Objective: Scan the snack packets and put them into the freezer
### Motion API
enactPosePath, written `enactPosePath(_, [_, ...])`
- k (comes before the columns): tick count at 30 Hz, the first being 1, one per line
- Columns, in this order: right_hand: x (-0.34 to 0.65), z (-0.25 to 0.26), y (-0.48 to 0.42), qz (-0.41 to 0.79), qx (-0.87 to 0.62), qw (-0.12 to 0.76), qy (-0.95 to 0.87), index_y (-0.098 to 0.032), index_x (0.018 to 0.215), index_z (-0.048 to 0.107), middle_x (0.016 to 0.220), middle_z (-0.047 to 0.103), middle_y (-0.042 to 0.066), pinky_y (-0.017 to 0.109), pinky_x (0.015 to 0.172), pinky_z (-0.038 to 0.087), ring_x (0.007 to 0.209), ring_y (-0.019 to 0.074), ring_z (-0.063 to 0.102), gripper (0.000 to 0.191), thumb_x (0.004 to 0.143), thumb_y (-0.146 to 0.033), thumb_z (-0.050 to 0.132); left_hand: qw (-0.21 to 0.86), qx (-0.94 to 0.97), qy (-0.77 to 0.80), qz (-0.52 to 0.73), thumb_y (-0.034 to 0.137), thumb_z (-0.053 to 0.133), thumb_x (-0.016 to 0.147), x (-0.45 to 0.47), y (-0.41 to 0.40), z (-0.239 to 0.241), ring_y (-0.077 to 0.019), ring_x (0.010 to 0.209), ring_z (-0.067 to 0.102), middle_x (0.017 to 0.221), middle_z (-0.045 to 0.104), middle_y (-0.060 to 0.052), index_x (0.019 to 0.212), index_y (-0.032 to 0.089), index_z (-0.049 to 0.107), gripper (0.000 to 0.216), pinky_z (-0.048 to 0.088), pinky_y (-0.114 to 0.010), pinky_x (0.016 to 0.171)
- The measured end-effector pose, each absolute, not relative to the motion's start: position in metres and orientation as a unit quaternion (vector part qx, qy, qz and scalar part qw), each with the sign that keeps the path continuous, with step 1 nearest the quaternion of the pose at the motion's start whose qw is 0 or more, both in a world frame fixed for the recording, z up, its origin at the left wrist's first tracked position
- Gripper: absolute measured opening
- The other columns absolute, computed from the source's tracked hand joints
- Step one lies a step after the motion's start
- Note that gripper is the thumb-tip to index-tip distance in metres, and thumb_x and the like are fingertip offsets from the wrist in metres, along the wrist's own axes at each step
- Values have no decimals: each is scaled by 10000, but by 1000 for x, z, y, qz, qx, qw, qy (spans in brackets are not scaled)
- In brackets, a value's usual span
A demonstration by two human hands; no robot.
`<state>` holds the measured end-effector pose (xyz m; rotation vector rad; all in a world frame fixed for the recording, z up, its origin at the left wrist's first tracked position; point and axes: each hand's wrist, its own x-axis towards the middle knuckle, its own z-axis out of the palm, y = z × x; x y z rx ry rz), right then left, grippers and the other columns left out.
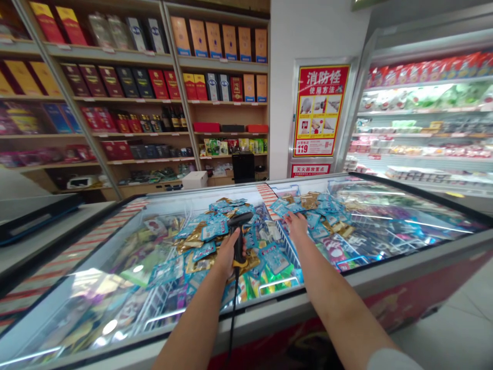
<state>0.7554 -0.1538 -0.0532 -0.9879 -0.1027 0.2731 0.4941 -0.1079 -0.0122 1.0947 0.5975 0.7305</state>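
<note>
Glare veils the freezer (346, 280); left hand (227, 252) clamps scanner (239, 234), right hand's (297, 226) grip among packets (319, 208) unclear.

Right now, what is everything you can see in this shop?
chest freezer: one, glass-topped, red front, across the foreground
snack packets: many, mostly blue and gold, heaped inside the freezer
barcode scanner: one, black with a cable, over the packets
boxed goods: many, red, gold, dark, on wooden wall shelves
fire notice: one, red, on the white wall
chilled display: one, lit shelves, at right
left hand: gripping the scanner
right hand: resting on the packets
</note>
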Motion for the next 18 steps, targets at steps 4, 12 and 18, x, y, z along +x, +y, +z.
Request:
enactPosePath(4, [753, -53, -152, 140, -423, 894, -40, -220, 955, 541, 945, 673, 21, 344, 752, 605, 778, 150, 679, 360, 650, -249, 731, 756, 493, 275, 331, 632, 761, 646, 495, -107, -13, -95, 402, 487, 524, 567, 19, 728, 161, 594, 506, 359, -205, 390])
enactPosePath(12, [747, -49, -157, 126, -429, 893, -47, -238, 1025, 498, 1063, 651, 44, 352, 734, 594, 750, 148, 667, 470, 621, -224, 737, 764, 474, 276, 339, 592, 774, 656, 495, -109, -8, -92, 407, 492, 533, 562, 22, 735, 159, 598, 474, 365, -199, 384])
enactPosePath(18, [738, -39, -177, 225, -571, 773, -158, -195, 831, 608, 618, 614, -36, 309, 603, 543, 562, 148, 591, 345, 563, -273, 810, 769, 465, 278, 340, 573, 783, 660, 496, -111, -6, -84, 411, 487, 563, 570, 25, 732, 162, 588, 461, 388, -204, 391])
